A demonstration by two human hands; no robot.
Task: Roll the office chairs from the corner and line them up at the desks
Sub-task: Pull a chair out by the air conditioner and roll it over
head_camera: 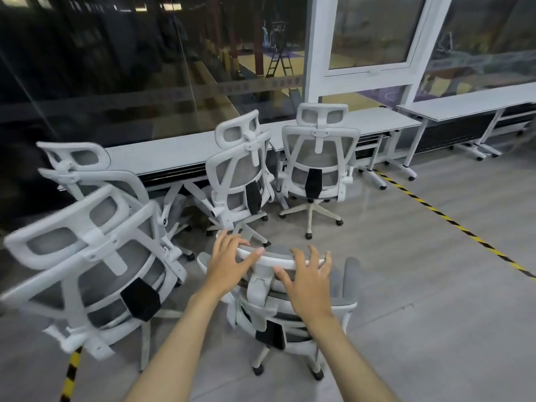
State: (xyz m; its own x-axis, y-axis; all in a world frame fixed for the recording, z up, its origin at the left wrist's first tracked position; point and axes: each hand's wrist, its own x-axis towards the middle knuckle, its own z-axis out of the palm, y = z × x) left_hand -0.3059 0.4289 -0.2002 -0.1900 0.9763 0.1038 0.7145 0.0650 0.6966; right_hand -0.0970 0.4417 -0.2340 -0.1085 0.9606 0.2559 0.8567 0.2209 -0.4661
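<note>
The left hand (229,264) and the right hand (309,281) are resting on the headrest (277,261) of the nearest chair (293,311), which is standing on the grey floor (420,271) just short of the desks. The fingers of both hands are spreading wide over the headrest's top edge; whether any fingertips are curling behind it is hard to tell from this angle. Two more chairs are facing the long white worktop (174,152): the middle chair (240,181) is sitting turned at a slant, and the right chair (319,163) is sitting squarely against the edge. Two further chairs (the tilted chair (95,274) and the far-left chair (87,172)) are crowding together at the left. A yellow-and-black tape line (452,221) is running diagonally across the floor on the right.
</note>
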